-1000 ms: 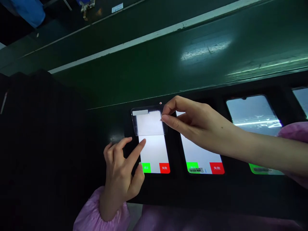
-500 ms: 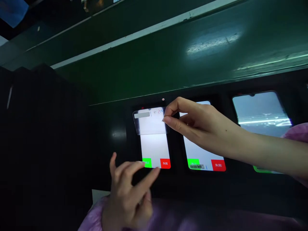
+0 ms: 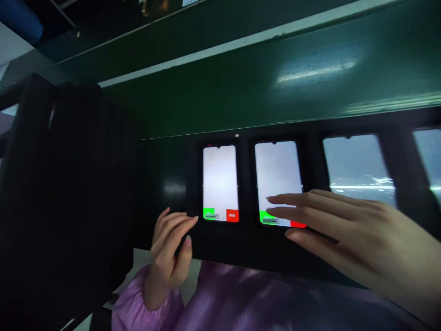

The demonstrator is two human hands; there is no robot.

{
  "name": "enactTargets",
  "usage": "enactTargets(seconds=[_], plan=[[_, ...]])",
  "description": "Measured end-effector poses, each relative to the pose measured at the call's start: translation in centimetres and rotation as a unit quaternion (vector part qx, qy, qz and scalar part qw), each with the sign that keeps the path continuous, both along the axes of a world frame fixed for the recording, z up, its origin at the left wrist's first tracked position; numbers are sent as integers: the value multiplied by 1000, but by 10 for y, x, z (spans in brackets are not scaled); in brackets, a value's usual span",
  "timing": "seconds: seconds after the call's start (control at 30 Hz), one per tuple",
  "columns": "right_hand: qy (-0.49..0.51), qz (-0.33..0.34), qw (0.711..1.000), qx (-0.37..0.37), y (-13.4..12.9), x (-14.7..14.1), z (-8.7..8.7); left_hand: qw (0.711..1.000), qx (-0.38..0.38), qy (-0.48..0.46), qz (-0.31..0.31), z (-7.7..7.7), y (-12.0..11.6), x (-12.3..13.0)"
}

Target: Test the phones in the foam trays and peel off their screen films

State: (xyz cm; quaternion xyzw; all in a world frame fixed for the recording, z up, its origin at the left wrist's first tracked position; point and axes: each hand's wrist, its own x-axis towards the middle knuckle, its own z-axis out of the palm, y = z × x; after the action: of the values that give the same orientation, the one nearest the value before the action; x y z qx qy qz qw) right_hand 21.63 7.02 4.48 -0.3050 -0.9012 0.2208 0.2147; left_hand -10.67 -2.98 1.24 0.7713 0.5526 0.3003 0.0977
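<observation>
Two phones with lit white screens lie in a row, a left phone (image 3: 220,179) and a second phone (image 3: 277,174). Each shows a green box at its lower left and a red box at its lower right, with a small barcode strip (image 3: 211,216) across the green one. My left hand (image 3: 172,248) is open and empty, its fingertips just off the left phone's lower left corner. Over the lower part of the second phone, my right hand (image 3: 347,225) is open, fingers stretched out, partly covering the red box. Whether its fingertips touch the glass I cannot tell.
Further right lie a phone with a greyish reflecting screen (image 3: 360,161) and another screen (image 3: 430,156), cut by the frame edge. A green raised surface (image 3: 220,99) runs behind the row. A tall dark stack (image 3: 69,193) stands on the left.
The clear film that my right hand pinched over the left phone is out of sight. My right hand has opened and moved down and right; my left hand has drawn back from the left phone.
</observation>
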Motion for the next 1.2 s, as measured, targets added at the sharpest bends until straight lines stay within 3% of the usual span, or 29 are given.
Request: enactTargets(seconds=[0.07, 0.17, 0.27, 0.33, 0.43, 0.5, 0.63, 0.7, 0.8, 1.0, 1.1, 1.2], plan=[[-44, -40, 992, 114, -17, 12, -7, 1000, 0, 13, -16, -1, -5, 1], [-90, -92, 976, 176, -39, 27, -19, 999, 20, 36, -28, -10, -8, 3], [-21, -190, 963, 190, -58, 50, -25, 993, 32, 117, -4, -21, -7, 5], [-32, -263, 946, 187, -70, 67, -28, 988, 38, 146, 14, -25, -8, 6], [-85, -308, 934, 162, -87, 92, -34, 994, 43, 96, 32, -24, -9, 8], [-48, -347, 922, 164, -96, 110, -39, 997, 36, 56, 45, -22, -8, 13], [-90, -445, 875, 167, -107, 148, -45, 997, 52, 20, 50, -19, 4, 37], [-98, -459, 867, 166, -107, 161, -43, 997, 71, 19, 35, -19, 13, 52], [-24, -464, 867, 181, -95, 168, -36, 995, 89, 45, 13, -18, 28, 72], [-69, -322, 928, 173, -31, 132, -32, 982, 53, 175, 51, -7, 55, 104], [-108, -303, 927, 193, -8, 116, -34, 974, 26, 215, 64, 0, 67, 120], [-117, -313, 920, 203, -4, 123, -31, 975, 14, 216, 48, 4, 78, 138]])
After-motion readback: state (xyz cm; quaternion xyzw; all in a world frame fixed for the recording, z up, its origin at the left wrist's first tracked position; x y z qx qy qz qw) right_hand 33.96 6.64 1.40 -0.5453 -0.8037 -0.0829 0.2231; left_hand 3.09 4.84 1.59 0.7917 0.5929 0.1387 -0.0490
